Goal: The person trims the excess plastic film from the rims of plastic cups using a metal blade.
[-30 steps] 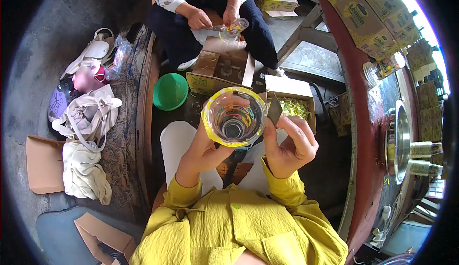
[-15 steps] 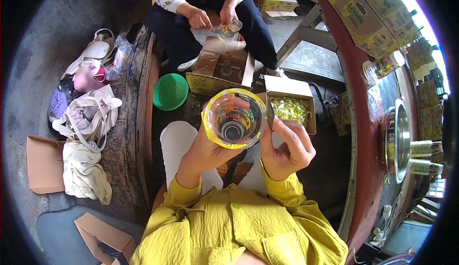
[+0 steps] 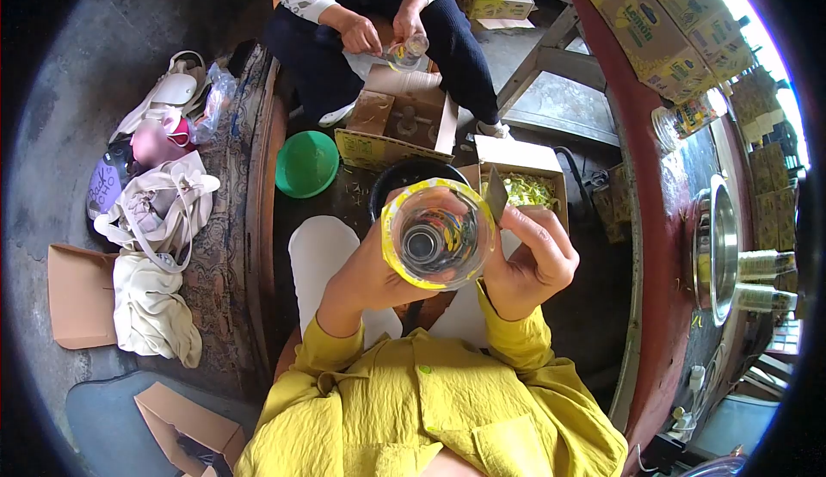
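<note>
A clear plastic cup (image 3: 428, 240) with a yellow rim and coloured print faces me in front of my chest. Wrapped around its side, my left hand (image 3: 379, 262) holds it. My right hand (image 3: 535, 266) pinches a flat grey blade (image 3: 495, 195), which stands up by the cup's right edge; whether it touches the rim I cannot tell. Just behind the cup shows part of a dark round bowl (image 3: 404, 176). To the right, an open box (image 3: 520, 154) holds yellow-green strips.
A person opposite holds another clear cup (image 3: 409, 49) over an open carton (image 3: 370, 146). A green bowl (image 3: 307, 165) stands left of it. Bags (image 3: 163, 197) lie on the left. At right, a red-edged table (image 3: 658, 245) carries a steel basin (image 3: 721, 253) and stacked cups (image 3: 766, 298).
The cup and both my hands have shifted slightly right and down. More of the blade shows above the rim, and the dark bowl behind has come into view.
</note>
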Demonstrator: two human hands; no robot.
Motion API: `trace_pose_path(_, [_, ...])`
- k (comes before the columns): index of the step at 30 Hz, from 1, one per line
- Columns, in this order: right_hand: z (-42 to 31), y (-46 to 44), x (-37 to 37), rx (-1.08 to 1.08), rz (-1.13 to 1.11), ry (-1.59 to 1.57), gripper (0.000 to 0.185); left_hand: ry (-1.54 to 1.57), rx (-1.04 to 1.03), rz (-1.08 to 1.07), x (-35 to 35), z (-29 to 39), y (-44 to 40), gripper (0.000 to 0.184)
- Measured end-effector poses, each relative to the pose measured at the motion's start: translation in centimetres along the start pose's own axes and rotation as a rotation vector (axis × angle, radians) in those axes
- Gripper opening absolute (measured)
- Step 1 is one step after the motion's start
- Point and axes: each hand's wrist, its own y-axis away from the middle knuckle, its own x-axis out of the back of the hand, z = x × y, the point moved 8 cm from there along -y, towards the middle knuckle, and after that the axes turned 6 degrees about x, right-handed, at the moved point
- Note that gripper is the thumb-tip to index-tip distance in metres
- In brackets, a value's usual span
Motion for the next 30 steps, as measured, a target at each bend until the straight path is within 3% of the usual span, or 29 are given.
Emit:
trace_pose_path(7, [0.2, 0.2, 0.3, -0.086, 0.045, -0.003, 0.026, 0.159, -0.010, 0.068, -0.1, -0.7, 0.2, 0.074])
trace_pose_path(14, [-0.7, 0.6, 0.5, -0.021, 0.063, 0.021, 0.027, 0.294, -0.037, 0.091, 0.2, -0.3, -0.2, 0.068])
trace_pose_path(30, [-1.3, 0.8, 0.2, 0.026, 0.053, 0.105, 0.027, 0.114, -0.069, 0.113, -0.2, -0.2, -0.3, 0.075])
